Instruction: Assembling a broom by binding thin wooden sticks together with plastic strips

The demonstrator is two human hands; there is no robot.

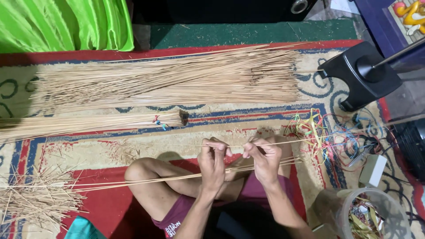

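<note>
The patterned rug (265,128) covered the floor and carried everything in view. Across its far part lay the large spread of thin pale sticks (177,82), long axes running left to right. Nearer, a smaller tied bundle (88,124) lay on the same axis, its bound end pointing right. A loose heap of short offcuts (35,199) sat at the lower left. A black stand base (358,75) stood at the upper right, a tangle of coloured ribbon strips (323,135) lay right of the hands, and a clear plastic tub (376,212) sat at the lower right.

The person sat cross-legged, a few long sticks (177,178) resting over the lap.

Left hand (213,161) and right hand (264,160) were raised side by side, just apart. Each grip was closed — fingertips pinched on a single thin stick (287,142). That stick ran horizontally, bridging both hands and extending rightward toward the ribbons; the right hand lay nearer its long free end.

Whether anything was being wound between the hands could not be made out. The bundle's left end was cut off by the frame edge.
</note>
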